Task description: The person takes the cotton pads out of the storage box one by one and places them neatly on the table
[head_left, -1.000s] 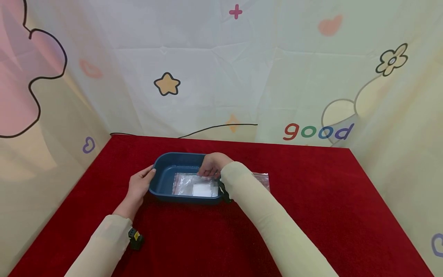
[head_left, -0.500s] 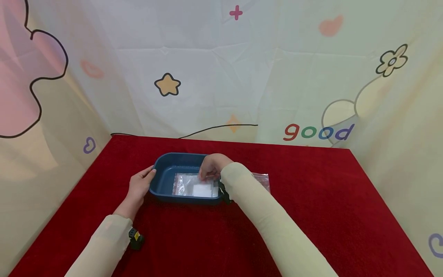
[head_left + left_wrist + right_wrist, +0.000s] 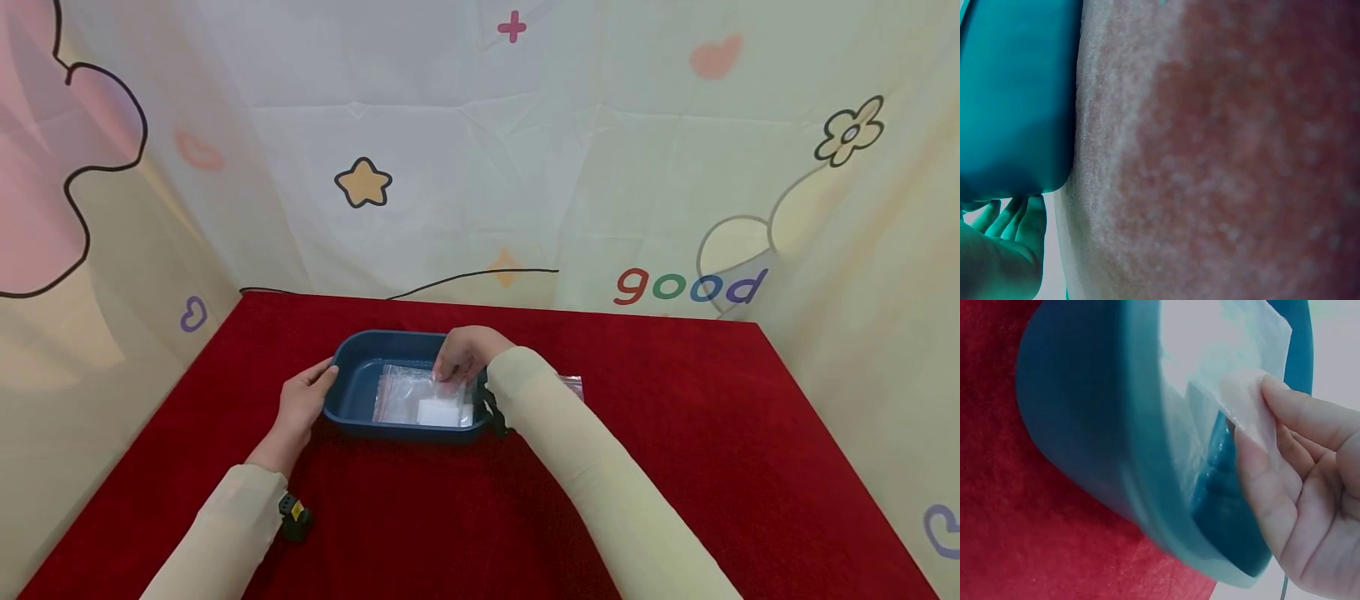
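Observation:
A blue rectangular tub [image 3: 390, 431] stands on the red cloth, with clear zip bags [image 3: 401, 392] lying inside it. One bears a white patch [image 3: 439, 412]. My left hand [image 3: 303, 400] holds the tub's left end, thumb at the rim; in the left wrist view, its fingers [image 3: 1032, 228] lie along the outer wall. Reaching over the tub's right end, my right hand [image 3: 465, 354] pinches a clear plastic bag's edge between thumb and finger, plain in the right wrist view, where the bag [image 3: 1254, 403] is lifted at that corner. How many bags lie there I cannot tell.
Another zip bag [image 3: 573, 385] lies on the red cloth [image 3: 675, 433] right of the tub, mostly behind my right sleeve. A printed curtain [image 3: 480, 167] hangs behind and at both sides of the table.
My right hand has risen slightly and shifted a little right, and the bag's upper edge in the tub has lifted with it. The left hand and tub have stayed put.

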The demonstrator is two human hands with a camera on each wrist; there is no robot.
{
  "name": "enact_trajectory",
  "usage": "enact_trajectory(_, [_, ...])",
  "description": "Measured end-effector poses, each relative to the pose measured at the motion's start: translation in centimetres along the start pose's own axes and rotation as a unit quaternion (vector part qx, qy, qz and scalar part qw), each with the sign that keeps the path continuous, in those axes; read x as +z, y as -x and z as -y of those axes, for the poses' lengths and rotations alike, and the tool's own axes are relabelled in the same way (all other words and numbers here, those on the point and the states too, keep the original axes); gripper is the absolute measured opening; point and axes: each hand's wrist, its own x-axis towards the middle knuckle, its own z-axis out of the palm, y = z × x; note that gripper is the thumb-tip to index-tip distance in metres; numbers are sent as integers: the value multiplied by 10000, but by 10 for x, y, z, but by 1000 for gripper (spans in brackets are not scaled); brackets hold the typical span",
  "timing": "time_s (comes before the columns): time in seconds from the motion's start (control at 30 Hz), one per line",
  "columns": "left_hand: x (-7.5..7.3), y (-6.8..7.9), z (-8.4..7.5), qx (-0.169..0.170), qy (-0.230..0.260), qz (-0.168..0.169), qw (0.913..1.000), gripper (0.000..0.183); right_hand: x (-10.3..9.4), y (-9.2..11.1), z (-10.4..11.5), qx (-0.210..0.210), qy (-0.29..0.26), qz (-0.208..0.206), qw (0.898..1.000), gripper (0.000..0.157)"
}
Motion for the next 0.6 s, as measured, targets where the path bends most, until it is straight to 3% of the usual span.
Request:
enact_trajectory(0.3, [0,-1,2,-12,12,10,10000,53,-11,6,-2,-447,81,-71,9989,20])
enact_trajectory(0.6, [1,-2,1,-46,11,-8,10000,53,-19,12,-10,-854,-347,-170,9956,25])
